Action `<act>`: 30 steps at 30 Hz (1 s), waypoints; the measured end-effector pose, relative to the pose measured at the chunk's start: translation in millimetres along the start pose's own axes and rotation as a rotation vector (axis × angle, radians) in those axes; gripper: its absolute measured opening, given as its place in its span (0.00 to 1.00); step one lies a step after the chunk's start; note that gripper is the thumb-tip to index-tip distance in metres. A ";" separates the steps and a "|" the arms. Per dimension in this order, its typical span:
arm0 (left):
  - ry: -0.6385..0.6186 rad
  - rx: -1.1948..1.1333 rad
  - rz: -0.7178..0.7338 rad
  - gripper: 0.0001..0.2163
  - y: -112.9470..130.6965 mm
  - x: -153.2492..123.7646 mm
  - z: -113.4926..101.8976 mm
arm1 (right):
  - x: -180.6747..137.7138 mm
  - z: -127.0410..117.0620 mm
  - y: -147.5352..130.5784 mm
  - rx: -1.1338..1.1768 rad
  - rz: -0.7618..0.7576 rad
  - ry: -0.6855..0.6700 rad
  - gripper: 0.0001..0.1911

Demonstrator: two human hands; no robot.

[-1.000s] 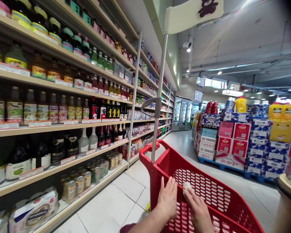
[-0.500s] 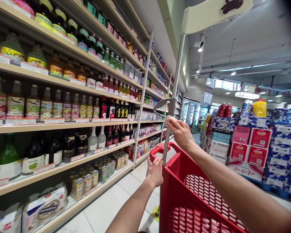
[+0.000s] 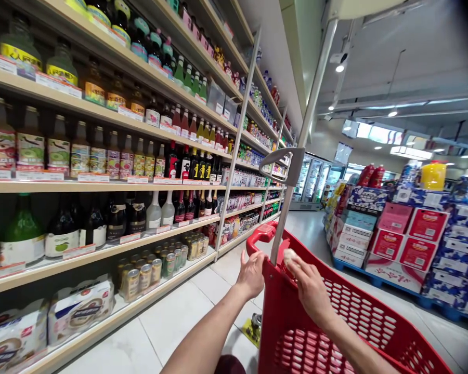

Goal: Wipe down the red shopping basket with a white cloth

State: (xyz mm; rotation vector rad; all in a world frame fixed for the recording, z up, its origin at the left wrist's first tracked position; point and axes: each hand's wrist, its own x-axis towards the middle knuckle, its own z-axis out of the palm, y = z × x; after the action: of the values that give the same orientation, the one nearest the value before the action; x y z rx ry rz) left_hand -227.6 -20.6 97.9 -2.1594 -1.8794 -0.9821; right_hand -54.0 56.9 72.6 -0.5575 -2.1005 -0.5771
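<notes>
A red plastic shopping basket cart [image 3: 271,306] with perforated walls stands right in front of me. My left hand [image 3: 251,274] is closed on its near corner, just below the red handle [image 3: 262,232]. My right hand [image 3: 311,286] pinches a small crumpled whitish cloth [image 3: 289,257] at the cart's upper rim, beside the foot of a metal pole [image 3: 284,221]. The pole rises from the cart's corner, leaning to the right. A grey hooked bracket [image 3: 295,167] is fixed partway up it. The fingertips under the cloth are partly hidden.
Long shelves [image 3: 136,186] of bottles and cans run along the left. On the right, stacked drink cartons [image 3: 386,243] stand on a blue pallet [image 3: 393,290]. Pale floor tiles [image 3: 179,306] lie between, with a yellow floor marking [image 3: 251,332] near the cart. Glass-door fridges [image 3: 310,179] are at the back.
My right hand has moved down with the cloth from the middle of the pole to the cart's rim. My left hand stays at the corner. The view has tilted downward.
</notes>
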 end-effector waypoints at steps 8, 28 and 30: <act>0.013 0.037 0.018 0.29 13.7 -7.8 1.3 | -89.9 -4.7 20.5 -0.092 0.221 -0.089 0.29; 0.040 0.043 0.238 0.29 60.4 -17.6 3.2 | -113.6 -39.7 40.1 -0.191 0.343 -0.026 0.29; 0.048 0.060 0.249 0.29 59.2 -14.5 -1.7 | -87.6 -32.7 20.5 -0.093 0.277 0.010 0.29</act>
State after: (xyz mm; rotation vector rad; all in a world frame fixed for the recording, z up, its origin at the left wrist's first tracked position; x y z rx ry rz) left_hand -174.0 -47.0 110.5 -2.2436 -1.5505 -0.9061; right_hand 24.3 38.6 20.9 -0.8796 -1.9507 -0.5174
